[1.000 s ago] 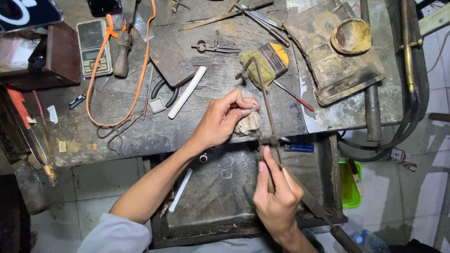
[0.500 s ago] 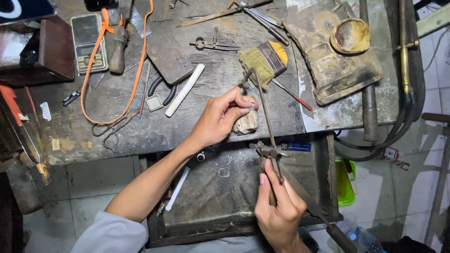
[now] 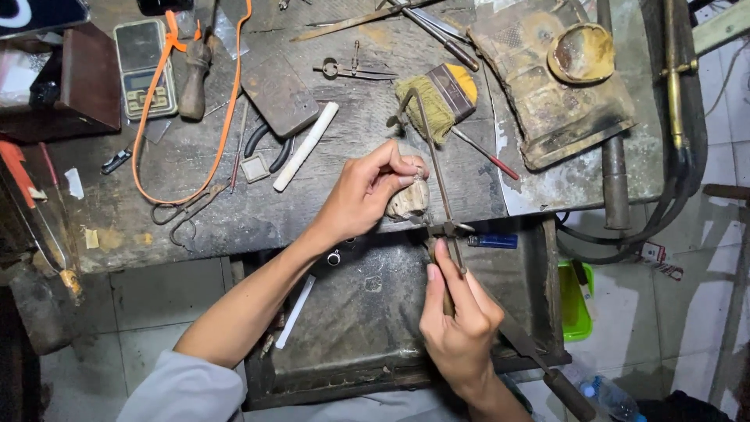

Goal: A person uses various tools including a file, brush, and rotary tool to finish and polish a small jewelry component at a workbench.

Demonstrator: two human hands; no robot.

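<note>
My left hand [image 3: 373,191] rests at the bench's front edge, fingertips pinched on a small piece held against a pale wooden bench pin [image 3: 409,200]; the piece itself is too small to make out. My right hand [image 3: 459,324] grips the handle of a jeweller's saw [image 3: 432,160] from below. The saw's thin metal frame rises past the pin, just right of my left fingers, up toward a yellow-green brush [image 3: 434,101].
The worn bench [image 3: 234,211] carries pliers [image 3: 269,148], a white stick [image 3: 305,146], dividers [image 3: 351,70], a pocket scale [image 3: 142,69], an orange cord [image 3: 187,117], scissors [image 3: 183,212] and a stained pad with a dish [image 3: 582,53]. A dark catch tray [image 3: 359,312] with a blue lighter [image 3: 492,241] hangs below.
The saw frame and my right hand have shifted slightly downward and right; my left hand stays pinched at the bench pin. The view has drifted a little.
</note>
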